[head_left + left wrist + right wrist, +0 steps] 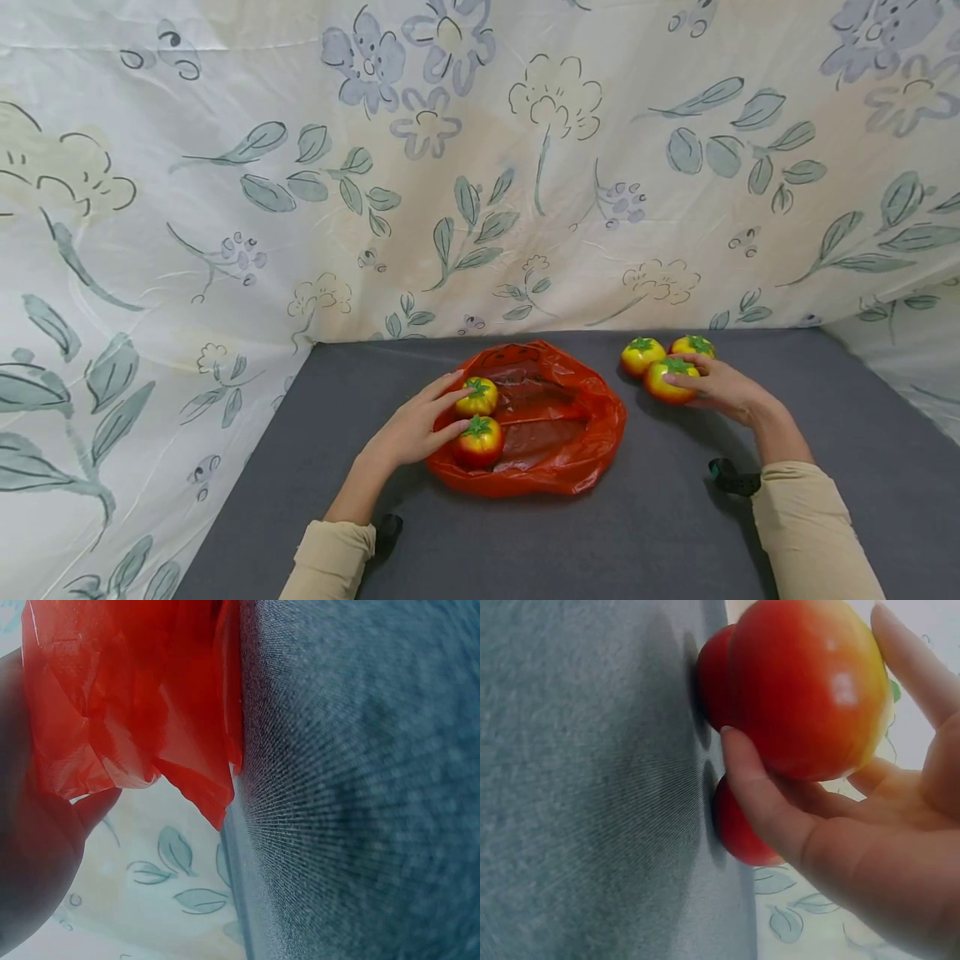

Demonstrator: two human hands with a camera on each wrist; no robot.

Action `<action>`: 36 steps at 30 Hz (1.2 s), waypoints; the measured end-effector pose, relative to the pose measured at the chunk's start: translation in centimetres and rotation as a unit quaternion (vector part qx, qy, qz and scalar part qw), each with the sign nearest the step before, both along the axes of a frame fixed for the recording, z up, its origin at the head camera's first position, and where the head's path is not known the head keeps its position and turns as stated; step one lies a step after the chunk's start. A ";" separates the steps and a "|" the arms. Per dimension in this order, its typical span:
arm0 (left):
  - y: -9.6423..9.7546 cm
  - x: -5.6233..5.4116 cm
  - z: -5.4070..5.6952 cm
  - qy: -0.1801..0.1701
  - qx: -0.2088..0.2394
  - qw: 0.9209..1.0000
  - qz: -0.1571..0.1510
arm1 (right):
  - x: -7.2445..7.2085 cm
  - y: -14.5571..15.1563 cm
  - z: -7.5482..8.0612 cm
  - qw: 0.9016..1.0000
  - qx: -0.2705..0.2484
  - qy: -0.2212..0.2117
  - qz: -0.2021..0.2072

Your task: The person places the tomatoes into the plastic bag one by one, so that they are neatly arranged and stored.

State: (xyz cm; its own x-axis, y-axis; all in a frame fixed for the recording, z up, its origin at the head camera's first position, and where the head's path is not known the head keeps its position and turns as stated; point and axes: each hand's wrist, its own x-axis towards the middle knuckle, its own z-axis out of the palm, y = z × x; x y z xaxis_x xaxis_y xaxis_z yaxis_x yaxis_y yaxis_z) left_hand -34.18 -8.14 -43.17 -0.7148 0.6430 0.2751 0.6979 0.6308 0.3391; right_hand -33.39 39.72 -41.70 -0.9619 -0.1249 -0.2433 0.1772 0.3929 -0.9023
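Note:
An open red plastic bag [555, 482] lies on the table with two red-and-yellow tomatoes [480, 446] inside its left part. My left hand [412, 421] reaches over the bag's left rim, fingers and thumb spread and fairly straight, their tips at the tomatoes. In the left wrist view the bag's red film [135, 712] hides most of the fingers. To the right of the bag, my right hand [723, 387] grips a tomato [810, 690] between thumb and fingers, apart from the table. Two more tomatoes [641, 357] sit just behind it.
A dark grey cloth covers the table [540, 550]. Floral fabric [480, 208] hangs behind it and along the left side. Dark straps with small devices [735, 479] sit at both wrists.

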 end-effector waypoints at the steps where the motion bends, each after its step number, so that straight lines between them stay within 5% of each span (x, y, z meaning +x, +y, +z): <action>1: 0.0 0.0 0.0 -0.001 0.000 1.000 0.000 | 0.0 -0.1 0.1 1.000 0.001 0.002 -0.003; 17: 0.0 -0.1 0.0 -0.001 0.002 1.000 0.000 | -0.1 -1.9 1.2 0.986 -0.082 0.090 -0.111; 36: 0.0 -0.1 0.0 -0.002 0.002 1.000 0.001 | -0.1 -4.8 1.9 0.969 -0.147 0.124 -0.157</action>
